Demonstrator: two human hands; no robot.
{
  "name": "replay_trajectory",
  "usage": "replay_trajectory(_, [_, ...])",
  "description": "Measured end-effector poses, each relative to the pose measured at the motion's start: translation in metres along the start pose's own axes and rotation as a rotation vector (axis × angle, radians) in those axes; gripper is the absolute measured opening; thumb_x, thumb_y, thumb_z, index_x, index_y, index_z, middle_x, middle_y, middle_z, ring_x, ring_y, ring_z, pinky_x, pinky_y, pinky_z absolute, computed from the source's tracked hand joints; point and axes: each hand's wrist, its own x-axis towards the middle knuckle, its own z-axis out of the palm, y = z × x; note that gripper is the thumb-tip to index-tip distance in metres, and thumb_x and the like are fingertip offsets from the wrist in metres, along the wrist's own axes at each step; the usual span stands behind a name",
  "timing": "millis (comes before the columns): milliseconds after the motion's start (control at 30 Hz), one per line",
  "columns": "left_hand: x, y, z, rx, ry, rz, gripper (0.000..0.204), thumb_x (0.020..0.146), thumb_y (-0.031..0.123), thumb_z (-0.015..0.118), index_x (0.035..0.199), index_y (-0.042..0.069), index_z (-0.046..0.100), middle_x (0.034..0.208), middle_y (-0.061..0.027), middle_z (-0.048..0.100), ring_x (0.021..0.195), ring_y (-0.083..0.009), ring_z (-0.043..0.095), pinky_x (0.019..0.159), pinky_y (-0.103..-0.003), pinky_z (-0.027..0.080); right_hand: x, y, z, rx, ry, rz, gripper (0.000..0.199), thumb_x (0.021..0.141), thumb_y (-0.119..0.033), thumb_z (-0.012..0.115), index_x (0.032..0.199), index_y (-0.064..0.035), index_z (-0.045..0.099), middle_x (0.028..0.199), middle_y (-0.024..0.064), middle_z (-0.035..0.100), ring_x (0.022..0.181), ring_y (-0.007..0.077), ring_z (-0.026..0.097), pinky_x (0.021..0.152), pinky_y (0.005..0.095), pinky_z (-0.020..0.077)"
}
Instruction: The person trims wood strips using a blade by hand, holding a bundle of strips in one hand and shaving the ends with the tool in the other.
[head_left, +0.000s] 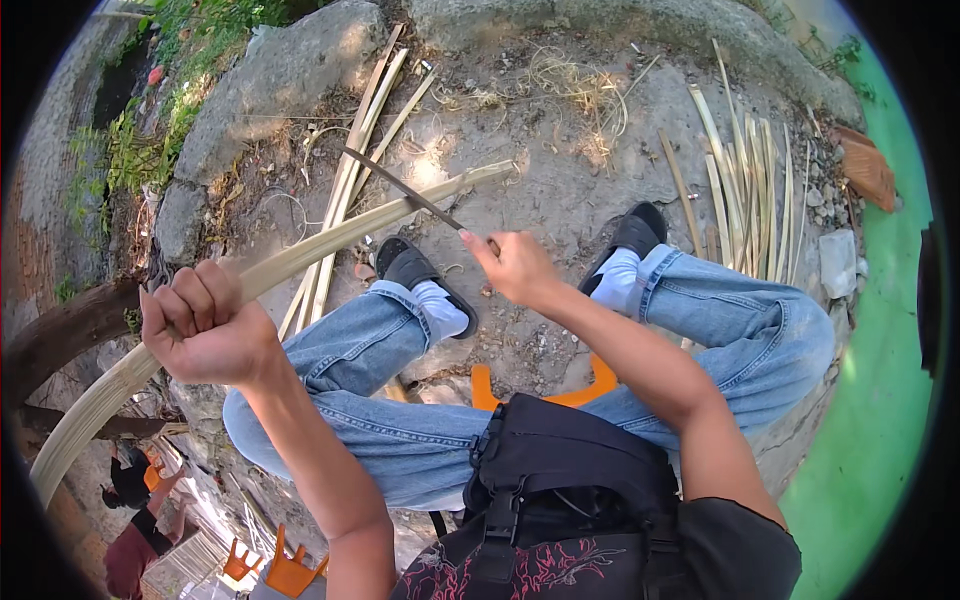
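A long, pale bamboo strip runs from the lower left up past my feet, its far end frayed. My left hand is closed in a fist around it at the left. In my right hand is a knife with a long, narrow dark blade. The handle is mostly hidden in my fingers. The blade lies across the strip in this view, and its tip points up and left. Whether its edge cuts into the bamboo, I cannot tell.
Split bamboo strips lie beyond my left foot, and another bundle lies at the right. Large stones border the ground. A dark log is at the left. Orange chairs and other people are at the lower left.
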Motion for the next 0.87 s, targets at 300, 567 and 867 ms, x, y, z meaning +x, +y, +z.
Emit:
replay_trajectory(300, [0.007, -0.008, 0.004, -0.003, 0.015, 0.041, 0.043, 0.091, 0.024, 0.039, 0.054, 0.017, 0.019, 0.049, 0.0032, 0.015, 0.044, -0.0085, 0.011, 0.044, -0.027, 0.009, 0.016, 0.005, -0.004, -0.017, 0.02, 0.163, 0.069, 0.089, -0.056, 0.043, 0.06, 0.0055, 0.057, 0.051, 0.0232, 0.052, 0.051, 0.0368, 0.055, 0.054, 0.0441, 0.0423])
replay_trajectory(567, [0.005, -0.014, 0.01, 0.065, 0.07, 0.0, 0.043, 0.091, 0.024, 0.039, 0.054, 0.017, 0.019, 0.049, 0.0034, 0.014, 0.045, -0.0086, 0.011, 0.043, -0.027, 0.009, 0.041, 0.09, 0.004, -0.147, 0.12, 0.274, 0.069, 0.087, -0.058, 0.045, 0.062, 0.0054, 0.06, 0.056, 0.0263, 0.055, 0.061, 0.0431, 0.059, 0.058, 0.0477, 0.0447])
replay_trajectory(867, [0.002, -0.005, 0.007, 0.057, 0.032, 0.009, 0.044, 0.092, 0.025, 0.039, 0.054, 0.016, 0.019, 0.048, 0.0032, 0.015, 0.044, -0.0092, 0.012, 0.043, -0.028, 0.011, 0.04, 0.097, 0.001, -0.155, 0.014, 0.291, 0.061, 0.087, -0.06, 0.044, 0.068, -0.008, 0.07, 0.063, 0.0182, 0.064, 0.062, 0.0373, 0.064, 0.062, 0.0455, 0.049])
